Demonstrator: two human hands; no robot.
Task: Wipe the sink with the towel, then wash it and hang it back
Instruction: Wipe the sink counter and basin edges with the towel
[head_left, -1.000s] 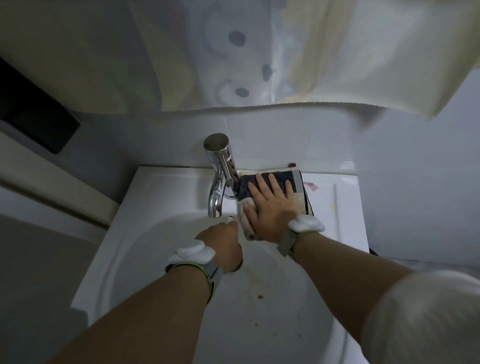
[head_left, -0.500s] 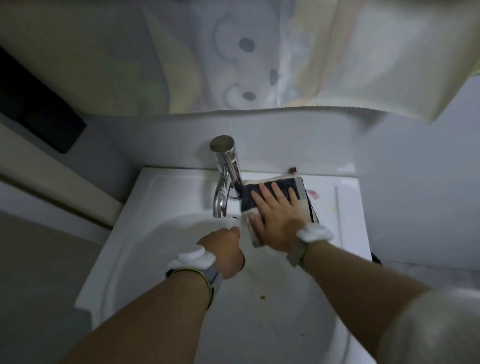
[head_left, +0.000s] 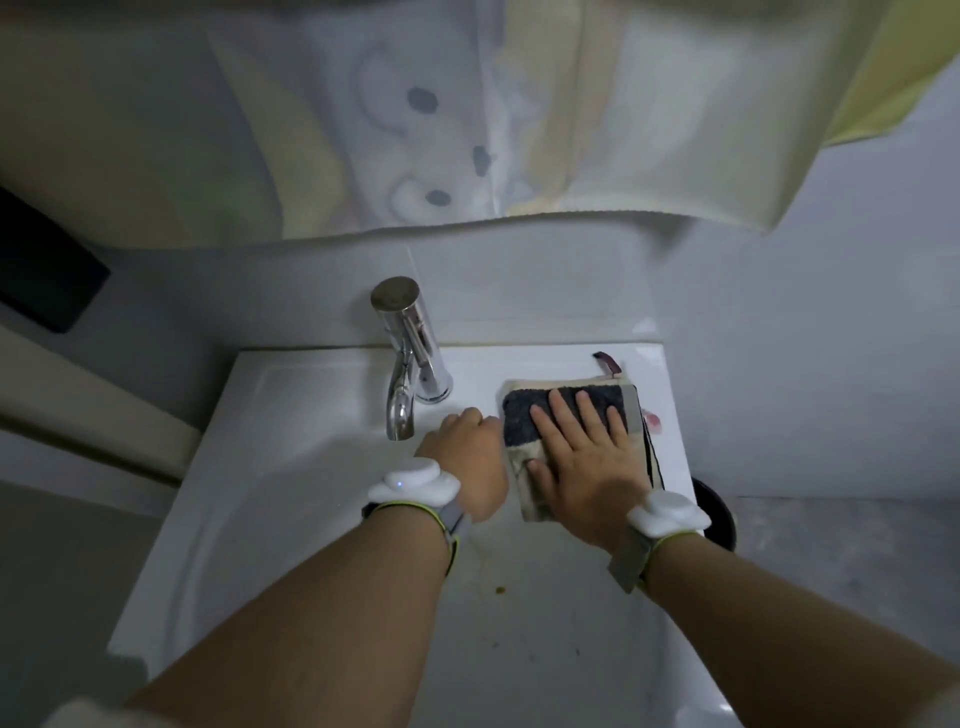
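A folded towel (head_left: 524, 421), dark blue in the middle with a beige border, lies on the back right rim of the white sink (head_left: 291, 395), just right of the chrome faucet (head_left: 410, 343). My right hand (head_left: 582, 467) presses flat on the towel with its fingers spread. My left hand (head_left: 467, 457) is curled into a loose fist between the faucet's spout and the towel's left edge, touching that edge. No towel shows inside its fingers. A small loop sticks out at the towel's back right corner.
A brown speck (head_left: 500, 590) and faint streaks mark the basin. A reddish stain (head_left: 652, 420) sits on the rim right of the towel. A pale printed cloth (head_left: 519, 130) hangs above. A dark round object (head_left: 719, 514) stands beside the sink's right edge.
My right hand has slid the towel to the right along the rim, away from the faucet. My left hand has moved up beside the towel's left edge.
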